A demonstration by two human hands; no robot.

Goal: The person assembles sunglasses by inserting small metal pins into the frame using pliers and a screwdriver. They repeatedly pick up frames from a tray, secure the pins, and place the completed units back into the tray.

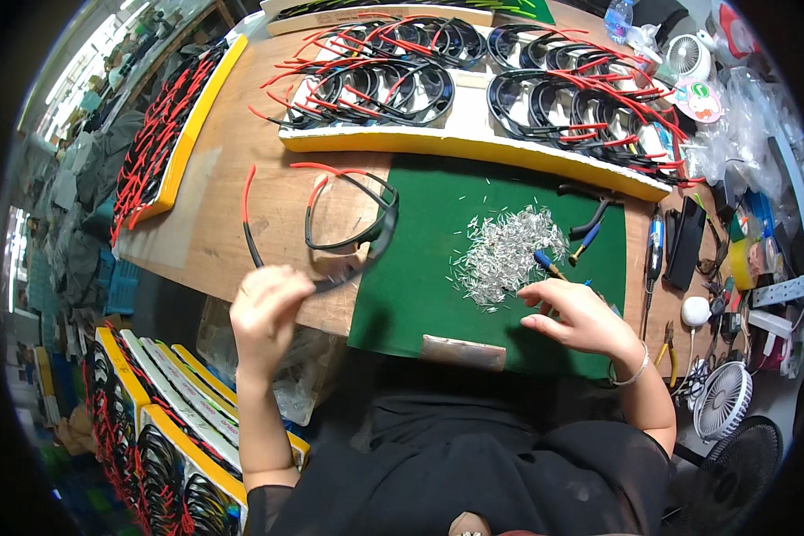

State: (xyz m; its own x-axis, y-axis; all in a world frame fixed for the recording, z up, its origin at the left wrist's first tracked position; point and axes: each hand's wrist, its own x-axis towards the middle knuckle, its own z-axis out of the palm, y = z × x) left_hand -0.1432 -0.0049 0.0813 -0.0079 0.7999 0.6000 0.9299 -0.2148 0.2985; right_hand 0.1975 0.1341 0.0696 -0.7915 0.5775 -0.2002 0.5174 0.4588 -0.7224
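My left hand (272, 313) is closed on a black eyeglass frame (382, 234) with red temple tips, held above the wooden table and the left edge of the green mat (402, 313). Other red-tipped black parts overlap it; whether they belong to a second frame I cannot tell. My right hand (585, 317) hovers at the lower right edge of a pile of small silvery pins (505, 255), thumb and forefinger apart, nothing visible between them. Beside its fingers is a blue-ended tool (543, 259), partly hidden by the hand. Another blue-handled tool (585, 239) lies just beyond.
A yellow-edged white tray (473, 146) full of red-tipped frames stands across the back; another box (188, 134) stands at left. Black-handled pliers (590, 214), yellow-handled pliers (665, 344), a blue screwdriver (656, 241) and a white fan (722, 400) are on the right.
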